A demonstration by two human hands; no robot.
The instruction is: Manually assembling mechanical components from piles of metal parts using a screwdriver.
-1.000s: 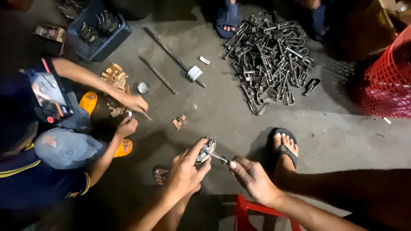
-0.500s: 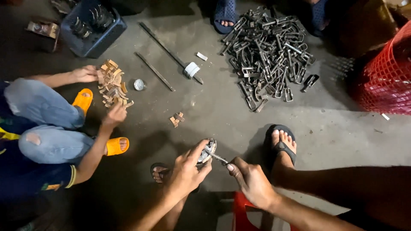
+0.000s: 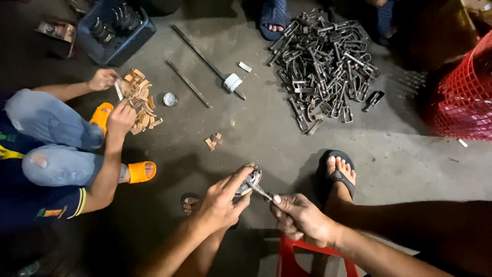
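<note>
Left hand (image 3: 220, 202) gripped a small round grey metal part (image 3: 249, 180) low centre, above the concrete floor (image 3: 266, 128), fingers closed round its rim. Right hand (image 3: 300, 218) pinched a thin metal tool (image 3: 261, 192) whose tip met the part. Part looked rigid, dense for its size, possibly greasy; the rim seemed the best hold. Detail was blurred. Heap of dark metal brackets (image 3: 325, 61) lay well apart.

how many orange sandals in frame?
2. One orange sandal sits beside the pile of tan pieces; the other is lower, on the seated co-worker's foot. None look hidden.
</note>
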